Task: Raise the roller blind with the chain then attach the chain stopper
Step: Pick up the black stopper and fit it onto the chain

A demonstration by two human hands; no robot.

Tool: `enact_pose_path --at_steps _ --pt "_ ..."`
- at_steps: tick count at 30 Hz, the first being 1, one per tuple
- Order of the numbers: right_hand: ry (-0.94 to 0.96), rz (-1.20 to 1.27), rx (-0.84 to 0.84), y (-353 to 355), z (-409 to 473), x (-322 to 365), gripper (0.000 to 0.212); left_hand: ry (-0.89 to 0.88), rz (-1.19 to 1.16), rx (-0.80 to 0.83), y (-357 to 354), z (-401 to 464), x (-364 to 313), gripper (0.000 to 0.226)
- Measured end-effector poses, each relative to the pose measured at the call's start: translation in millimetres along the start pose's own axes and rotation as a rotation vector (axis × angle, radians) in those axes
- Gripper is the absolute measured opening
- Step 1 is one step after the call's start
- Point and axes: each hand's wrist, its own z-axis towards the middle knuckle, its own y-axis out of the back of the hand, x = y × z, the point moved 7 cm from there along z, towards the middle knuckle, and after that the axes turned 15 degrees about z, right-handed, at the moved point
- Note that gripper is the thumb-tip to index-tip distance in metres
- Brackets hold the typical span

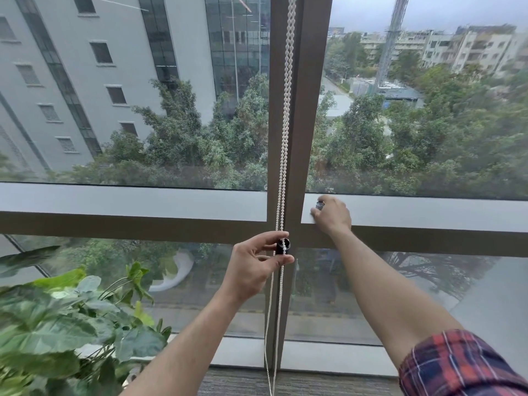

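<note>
A white bead chain [286, 110] hangs in two strands down the brown window mullion [307, 115] to the floor. My left hand [254, 267] pinches a small black chain stopper [283, 246] between thumb and fingers, with the chain running through it at sill height. My right hand [331, 214] reaches to the grey horizontal window ledge [428, 210] just right of the mullion, its fingers closed on a small silvery cylindrical piece [320, 204]. The roller blind itself is out of view above the frame.
A large leafy green plant [63, 324] stands at the lower left, close to my left forearm. Full-height glass panes fill the view, with buildings and trees outside. Grey carpet [243, 382] runs along the window's foot.
</note>
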Motion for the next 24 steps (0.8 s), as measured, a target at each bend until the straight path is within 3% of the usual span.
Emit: enact_pose_path --at_steps 6,16,24 --pt "0.001 0.265 -0.112 9.5 -12.5 -12.1 0.026 -0.004 -0.005 0.009 -4.3 -1.1 -0.3 0.046" --pt "0.035 0.928 0.035 17.8 -96.6 16.7 0.027 -0.04 0.007 -0.012 -5.4 2.9 -6.0 0.046" --pt "0.199 0.957 0.085 43.7 -145.1 42.1 0.028 -0.054 -0.012 -0.045 -4.2 -0.7 -8.6 0.046"
